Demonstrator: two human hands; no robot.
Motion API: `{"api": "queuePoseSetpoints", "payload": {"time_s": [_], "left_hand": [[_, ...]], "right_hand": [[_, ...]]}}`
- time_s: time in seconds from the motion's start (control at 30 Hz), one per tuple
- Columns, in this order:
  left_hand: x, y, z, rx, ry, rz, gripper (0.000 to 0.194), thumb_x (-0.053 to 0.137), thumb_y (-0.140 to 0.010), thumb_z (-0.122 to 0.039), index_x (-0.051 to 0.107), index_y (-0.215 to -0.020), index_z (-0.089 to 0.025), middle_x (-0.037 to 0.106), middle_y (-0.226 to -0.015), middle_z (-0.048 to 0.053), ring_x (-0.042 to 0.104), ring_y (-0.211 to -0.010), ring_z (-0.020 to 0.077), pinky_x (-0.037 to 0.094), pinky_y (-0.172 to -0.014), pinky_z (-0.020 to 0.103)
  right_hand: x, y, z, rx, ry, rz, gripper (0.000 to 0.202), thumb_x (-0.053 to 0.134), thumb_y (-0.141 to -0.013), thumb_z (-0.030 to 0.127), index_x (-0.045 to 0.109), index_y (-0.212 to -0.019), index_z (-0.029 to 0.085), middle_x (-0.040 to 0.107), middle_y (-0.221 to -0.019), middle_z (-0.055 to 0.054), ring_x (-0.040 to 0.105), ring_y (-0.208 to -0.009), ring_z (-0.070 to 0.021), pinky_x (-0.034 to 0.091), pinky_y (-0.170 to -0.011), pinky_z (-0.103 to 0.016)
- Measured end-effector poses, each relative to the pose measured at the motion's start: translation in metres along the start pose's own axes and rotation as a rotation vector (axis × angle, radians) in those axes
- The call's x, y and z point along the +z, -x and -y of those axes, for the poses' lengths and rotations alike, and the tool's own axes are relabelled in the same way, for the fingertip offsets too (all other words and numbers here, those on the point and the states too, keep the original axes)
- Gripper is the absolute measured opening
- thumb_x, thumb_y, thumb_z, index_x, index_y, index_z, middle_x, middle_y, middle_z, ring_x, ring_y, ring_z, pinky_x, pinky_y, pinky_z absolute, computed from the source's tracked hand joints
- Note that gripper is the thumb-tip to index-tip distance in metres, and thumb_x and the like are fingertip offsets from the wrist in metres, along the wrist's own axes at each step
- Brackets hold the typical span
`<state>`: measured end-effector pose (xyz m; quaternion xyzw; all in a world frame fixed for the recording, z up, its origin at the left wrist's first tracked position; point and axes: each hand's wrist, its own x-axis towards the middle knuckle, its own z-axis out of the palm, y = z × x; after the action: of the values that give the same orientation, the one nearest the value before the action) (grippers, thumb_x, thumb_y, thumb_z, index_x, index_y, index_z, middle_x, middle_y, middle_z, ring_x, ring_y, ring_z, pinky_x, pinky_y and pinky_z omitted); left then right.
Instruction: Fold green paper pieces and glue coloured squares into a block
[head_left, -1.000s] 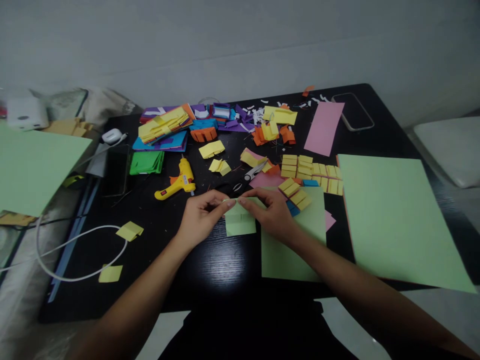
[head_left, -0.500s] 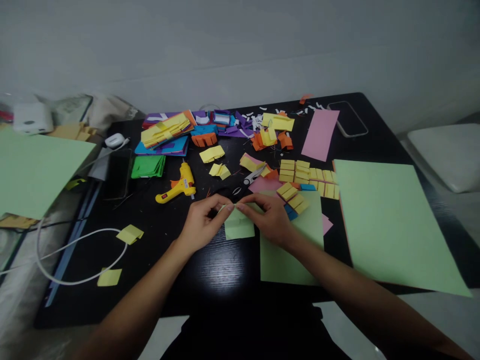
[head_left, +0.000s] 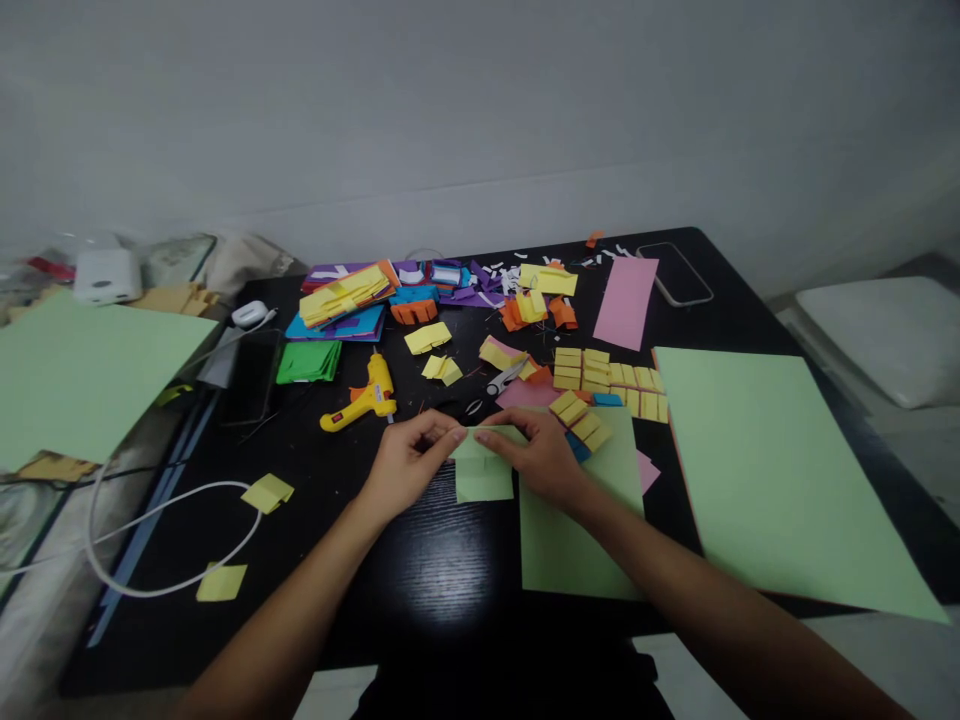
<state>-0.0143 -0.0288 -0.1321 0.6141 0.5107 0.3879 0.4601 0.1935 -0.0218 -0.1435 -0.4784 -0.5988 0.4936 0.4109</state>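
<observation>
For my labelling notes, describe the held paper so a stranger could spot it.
Midway across the black table, the left hand and right hand pinch one paper. It is small, pale green and creased, unlike the larger green sheet beside it.

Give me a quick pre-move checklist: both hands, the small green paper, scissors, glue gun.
1. Left hand on the small green paper: ok, pinching its upper edge.
2. Right hand on it: ok, pinching the same edge farther right.
3. Pinched edge lined up: cannot tell, partly hidden by the hands.
4. Scissors well away from the hands: not ok, lying just beyond them.
5. Yellow glue gun set down: ok, lying on the black table.
6. Glue gun nozzle cool: cannot tell.
</observation>
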Motion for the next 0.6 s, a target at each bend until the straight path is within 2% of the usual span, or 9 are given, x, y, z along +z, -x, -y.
{"api": "queuePoseSetpoints", "payload": {"time_s": [0.23, 0.33, 0.5, 0.6], "left_hand": [[-0.0111, -0.0051, 0.0030, -0.039, -0.007, 0.026, 0.036, 0.075, -0.093, -0.052, 0.076, -0.088, -0.016, 0.071, -0.064, 0.002, 0.066, -0.059, 0.0147, 0.053, -0.060, 0.024], [-0.0087, -0.0052, 0.0018, -0.024, -0.007, 0.025, 0.038, 0.071, -0.095, -0.054, 0.073, -0.086, -0.017, 0.070, -0.066, 0.001, 0.065, -0.063, 0.0147, 0.053, -0.062, 0.024], [-0.0019, -0.0030, 0.0005, -0.030, 0.033, 0.038, 0.034, 0.073, -0.093, -0.052, 0.076, -0.095, -0.018, 0.072, -0.076, 0.002, 0.065, -0.066, 0.0147, 0.057, -0.063, 0.025], [-0.0041, -0.0031, 0.0003, -0.035, 0.043, 0.007, 0.033, 0.075, -0.092, -0.051, 0.076, -0.087, -0.018, 0.071, -0.071, 0.001, 0.064, -0.062, 0.0145, 0.055, -0.058, 0.025]], "right_hand": [[-0.0014, -0.0030, -0.0031, 0.015, 0.008, -0.061, 0.017, 0.079, -0.088, 0.036, 0.082, -0.086, 0.020, 0.083, -0.085, -0.004, 0.076, -0.080, -0.0220, 0.058, -0.078, -0.035], [-0.0010, -0.0033, -0.0030, 0.010, 0.012, -0.055, 0.017, 0.079, -0.088, 0.036, 0.082, -0.086, 0.020, 0.083, -0.084, -0.004, 0.076, -0.081, -0.0217, 0.059, -0.078, -0.034], [0.0003, -0.0019, -0.0017, -0.005, 0.003, -0.024, 0.016, 0.079, -0.089, 0.036, 0.082, -0.087, 0.021, 0.083, -0.084, -0.003, 0.076, -0.081, -0.0216, 0.059, -0.077, -0.033], [0.0001, -0.0026, -0.0034, 0.036, -0.049, -0.014, 0.020, 0.080, -0.088, 0.040, 0.081, -0.086, 0.020, 0.081, -0.082, -0.003, 0.075, -0.077, -0.0203, 0.059, -0.072, -0.032]]}}
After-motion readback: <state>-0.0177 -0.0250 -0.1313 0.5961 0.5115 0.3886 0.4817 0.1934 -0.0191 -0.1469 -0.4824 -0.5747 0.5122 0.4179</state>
